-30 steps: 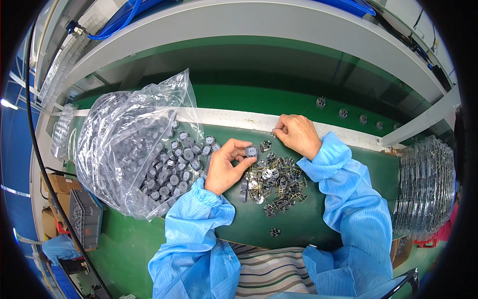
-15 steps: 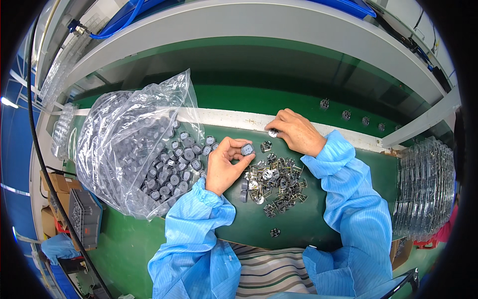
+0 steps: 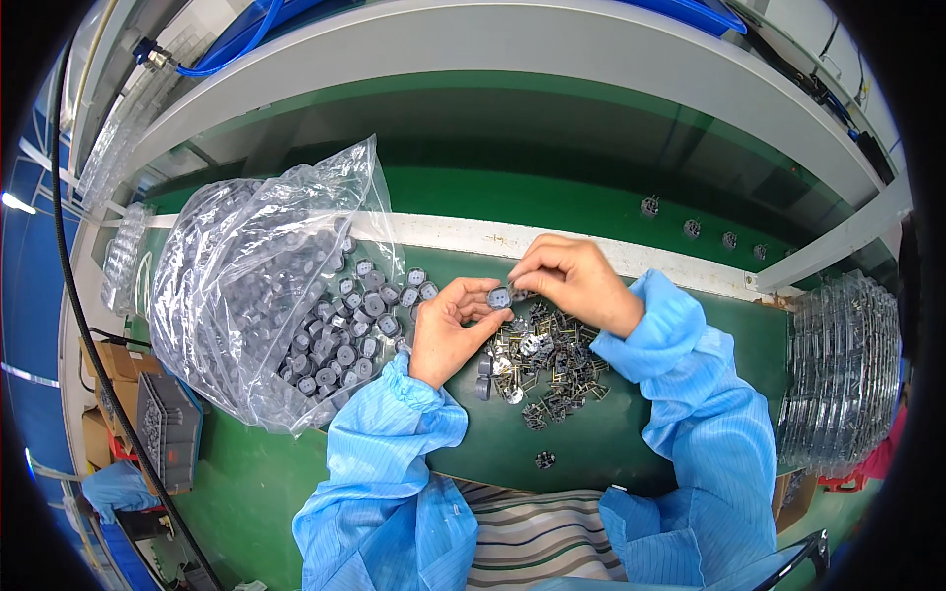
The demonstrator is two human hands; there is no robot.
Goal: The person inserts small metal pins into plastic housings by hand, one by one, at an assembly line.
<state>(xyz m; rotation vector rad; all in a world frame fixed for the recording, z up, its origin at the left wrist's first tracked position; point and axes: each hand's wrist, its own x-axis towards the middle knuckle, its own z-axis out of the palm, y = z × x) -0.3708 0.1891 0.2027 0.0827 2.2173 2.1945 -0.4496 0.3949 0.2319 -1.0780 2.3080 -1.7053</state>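
My left hand (image 3: 451, 330) pinches a grey round plastic cap (image 3: 500, 296) between thumb and fingers, its hollow side facing up. My right hand (image 3: 576, 284) is closed at the cap's right edge, its fingertips on a small round metal part that they mostly cover. Just below both hands spreads a heap of small round parts with metal pins (image 3: 552, 360), some with shiny discs. Two loose grey caps (image 3: 483, 379) lie at the heap's left side, and a single dark pinned part (image 3: 545, 460) lies nearer to me.
A large clear plastic bag (image 3: 227, 295) full of grey caps lies on the left, with caps spilling from its mouth (image 3: 360, 315). Several small parts (image 3: 693, 229) stand on the green strip beyond the white rail (image 3: 443, 234). Stacked clear trays (image 3: 843, 369) rise at the right.
My right hand has come down and left with the small metal part to meet the cap. My left hand has shifted slightly right. The parts beyond the rail have moved a little right.
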